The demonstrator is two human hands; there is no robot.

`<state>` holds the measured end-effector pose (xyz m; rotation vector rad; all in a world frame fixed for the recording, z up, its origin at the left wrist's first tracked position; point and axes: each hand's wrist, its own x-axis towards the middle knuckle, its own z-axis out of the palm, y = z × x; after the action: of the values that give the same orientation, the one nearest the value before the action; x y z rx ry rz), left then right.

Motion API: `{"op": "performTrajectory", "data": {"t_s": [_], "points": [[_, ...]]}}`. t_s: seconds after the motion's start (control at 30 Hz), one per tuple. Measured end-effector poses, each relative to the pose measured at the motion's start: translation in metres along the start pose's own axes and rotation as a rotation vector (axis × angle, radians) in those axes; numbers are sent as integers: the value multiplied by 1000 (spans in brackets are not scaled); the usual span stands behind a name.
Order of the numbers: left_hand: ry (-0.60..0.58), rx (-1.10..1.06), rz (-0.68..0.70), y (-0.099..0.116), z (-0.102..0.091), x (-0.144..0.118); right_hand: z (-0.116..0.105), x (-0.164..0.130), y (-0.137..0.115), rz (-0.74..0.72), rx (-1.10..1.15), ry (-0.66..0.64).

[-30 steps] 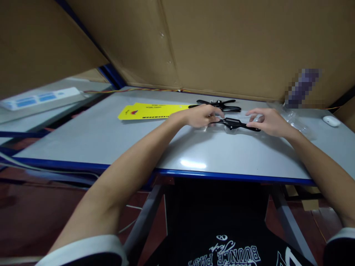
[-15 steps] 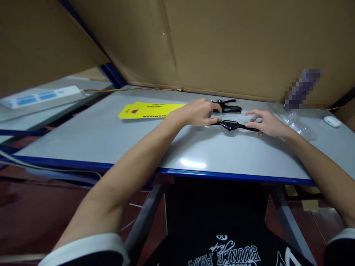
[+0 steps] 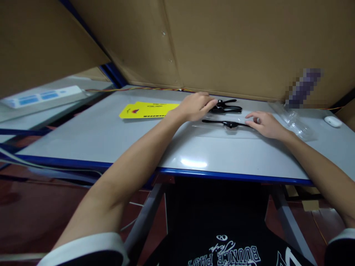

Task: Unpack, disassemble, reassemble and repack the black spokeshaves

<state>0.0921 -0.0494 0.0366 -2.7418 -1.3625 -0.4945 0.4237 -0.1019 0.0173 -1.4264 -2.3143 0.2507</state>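
Observation:
A black spokeshave (image 3: 230, 124) lies lengthwise on the table, on a clear plastic sheet or bag (image 3: 235, 134). My right hand (image 3: 266, 125) is at its right handle, thumb close to or touching it, index finger raised apart. My left hand (image 3: 194, 107) is farther back, over the left end of more black tools (image 3: 230, 109) with long handles. Its thumb stretches toward them, and the other fingers are partly hidden; whether they touch the tools I cannot tell. Left of that hand lies a yellow printed card (image 3: 151, 111), its right end behind my wrist.
Crumpled clear plastic packaging (image 3: 298, 125) lies to the right, near a small white case (image 3: 332, 121). A twisted cable (image 3: 144, 88) runs along the cardboard wall (image 3: 235, 48) at the back. On the left side surface rests a white power strip (image 3: 44, 96). The table has a blue front edge (image 3: 222, 175).
My left hand has come off the spokeshave's left handle and moved back and slightly left toward the other black tools. The spokeshave now lies flatter. My right hand has barely moved.

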Motion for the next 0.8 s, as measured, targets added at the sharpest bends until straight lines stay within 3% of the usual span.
{"op": "performTrajectory", "data": {"t_s": [0.1,0.27,0.4,0.57,0.7,0.8], "points": [[81,19,-179,-21,6,3,-8,0,9,-51,-47,-32],[2,64,-388,-46,27,3,-21,1,27,-3,-107,-133],[-15,39,-471,-52,34,4,-25,0,23,-33,-179,47],[39,17,-513,-57,39,8,-24,-6,-9,-41,-87,179],[66,33,-525,-63,45,9,-15,-12,-26,-72,-30,80],[80,15,-524,-65,47,9,-8,-13,-24,-97,-23,-77]]}}
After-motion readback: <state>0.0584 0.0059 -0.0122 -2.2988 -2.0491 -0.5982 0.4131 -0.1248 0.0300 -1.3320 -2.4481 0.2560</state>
